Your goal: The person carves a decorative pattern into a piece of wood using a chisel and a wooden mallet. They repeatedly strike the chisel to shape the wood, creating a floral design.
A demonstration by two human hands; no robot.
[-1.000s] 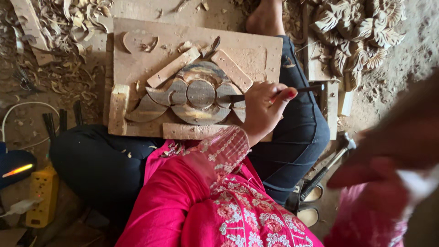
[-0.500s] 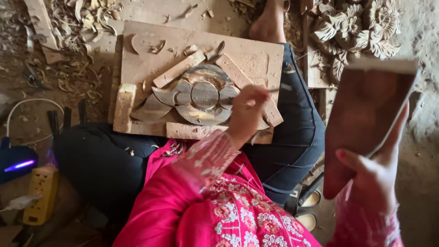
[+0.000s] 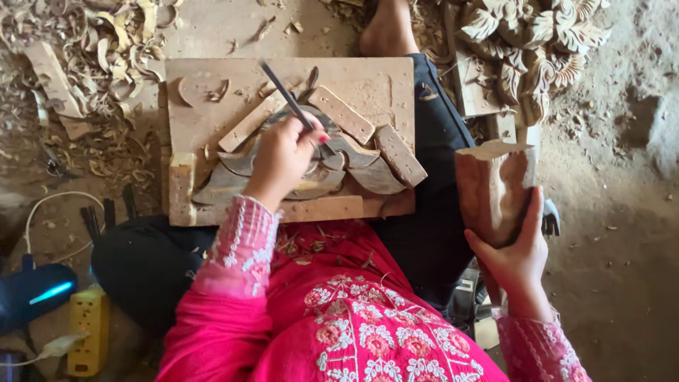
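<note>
A flat wooden board (image 3: 212, 78) rests on my lap, with a curved, carved wooden piece (image 3: 368, 173) held on it between small wooden blocks. My left hand (image 3: 283, 159) lies over the middle of the carving and grips a thin dark chisel (image 3: 283, 92). The chisel's handle slants up and to the left, and its tip is down at the carving. My right hand (image 3: 520, 258) is off to the right of the board and holds a thick wooden mallet block (image 3: 491, 187) upright, level with the board's right edge.
Wood shavings (image 3: 106, 42) litter the floor at upper left. A carved floral panel (image 3: 544, 35) lies at upper right, and my bare foot (image 3: 385, 32) is beyond the board. A yellow power strip (image 3: 85, 329), a blue device (image 3: 35, 293) and several dark tools (image 3: 106, 212) lie at lower left.
My left hand has shifted left across the carving and the chisel now slants upward. My right hand has brought the wooden mallet block down and closer beside the board.
</note>
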